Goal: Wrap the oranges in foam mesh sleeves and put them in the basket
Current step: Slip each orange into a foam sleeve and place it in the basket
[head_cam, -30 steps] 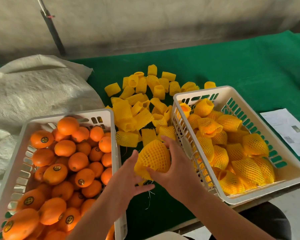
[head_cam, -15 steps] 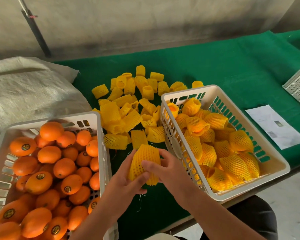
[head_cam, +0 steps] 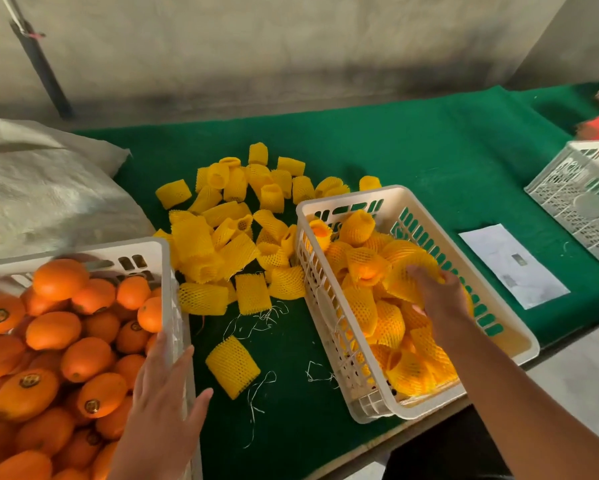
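Two white slotted plastic baskets flank the working area on a green felt-covered table [head_cam: 429, 150]. The right basket [head_cam: 519, 344], set within easy reach of the right hand [head_cam: 436, 292], holds a heap of oranges already sheathed in yellow foam mesh. That hand is lowered into it, fingers curled over one sleeved orange [head_cam: 405, 275] resting on top of the heap; motion blur hides whether the fruit is gripped or just released, so the grasp cannot be told for certain, though the fingers appear wrapped round it. This is judged to be the depositing step.

The left basket [head_cam: 159, 247] is filled with bare orange fruit [head_cam: 59, 278], several bearing small round stickers. The left hand [head_cam: 163, 403] hovers at this basket's near right rim, fingers straight and spread, holding nothing, apparently placed to take the next fruit.

Between the baskets lies a loose pile of empty yellow foam mesh sleeves [head_cam: 235, 230], positioned so either hand can draw from it. One single sleeve [head_cam: 232, 365] lies apart, nearest the person, among stray white threads [head_cam: 256, 320].
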`<state>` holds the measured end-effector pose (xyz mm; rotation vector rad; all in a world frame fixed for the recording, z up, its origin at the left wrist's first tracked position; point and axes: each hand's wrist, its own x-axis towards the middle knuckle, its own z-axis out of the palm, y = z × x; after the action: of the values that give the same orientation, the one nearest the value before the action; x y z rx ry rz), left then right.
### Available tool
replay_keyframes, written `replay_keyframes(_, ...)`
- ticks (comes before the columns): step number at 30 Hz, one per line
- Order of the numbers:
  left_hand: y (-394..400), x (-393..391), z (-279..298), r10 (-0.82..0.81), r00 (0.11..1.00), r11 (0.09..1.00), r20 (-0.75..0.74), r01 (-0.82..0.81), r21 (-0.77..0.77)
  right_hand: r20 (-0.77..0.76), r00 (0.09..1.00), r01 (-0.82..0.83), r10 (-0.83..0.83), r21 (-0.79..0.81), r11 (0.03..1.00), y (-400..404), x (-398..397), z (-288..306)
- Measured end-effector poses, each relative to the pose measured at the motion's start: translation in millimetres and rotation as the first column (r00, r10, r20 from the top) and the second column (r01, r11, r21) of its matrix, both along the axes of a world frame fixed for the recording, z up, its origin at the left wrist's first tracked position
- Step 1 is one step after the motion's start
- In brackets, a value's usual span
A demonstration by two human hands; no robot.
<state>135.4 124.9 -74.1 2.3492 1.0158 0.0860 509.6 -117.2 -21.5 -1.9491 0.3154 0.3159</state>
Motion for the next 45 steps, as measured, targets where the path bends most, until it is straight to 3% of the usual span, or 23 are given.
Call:
replay_keyframes(4,0.3,7.8,4.2,0.033,0.999,0.999,-0.002,-0.033,-0.016,0.004,1.0,0.005,-0.004,-0.237,0.972,-8.1,33.1,-26.5)
replay_keyframes(8,0.6,7.5,6.1,0.05,0.998,0.998,0.047,-0.049,-0.032,0.034,0.999,-0.01,0.023,-0.349,0.937,-0.3,49.1,-42.5)
replay_keyframes(13,3.0,2.8,3.8,0.066,0.994,0.997,0.087,-0.061,-0.054,0.073,0.997,0.009,0.02,-0.37,0.929,2.8,38.6,-41.0)
replay_keyframes(19,6.5,-14.6,3.1,0.146,0.961,0.986,0.236,-0.12,-0.119,0.219,0.933,-0.179,0.286,-0.407,0.896,-6.8,-25.9,-24.9)
replay_keyframes(22,24.1,-24.1,2.5,0.253,0.95,0.961,0.186,-0.223,-0.166,0.246,0.886,-0.278,0.393,-0.397,0.875,-1.6,-70.7,-19.4)
replay_keyframes(25,48.7,-36.2,-1.5,0.219,0.969,0.976,0.111,-0.219,-0.012,0.211,0.842,-0.431,0.496,-0.287,0.855,13.0,-114.6,-20.8)
replay_keyframes(28,72.8,-50.1,-11.1,0.057,0.981,0.983,-0.188,-0.022,0.183,0.147,0.788,-0.564,0.598,-0.218,0.796,26.5,-138.7,-27.4)
replay_keyframes(30,82.9,-56.8,-12.5,0.064,0.941,0.99,-0.333,-0.019,0.138,0.164,0.762,-0.575,0.626,-0.273,0.771,28.6,-140.5,-31.4)
replay_keyframes(45,93.2,-55.3,-42.1,0.276,0.889,0.944,-0.365,-0.179,0.277,0.154,0.717,-0.567,0.68,-0.438,0.697,27.4,-144.4,-30.2)
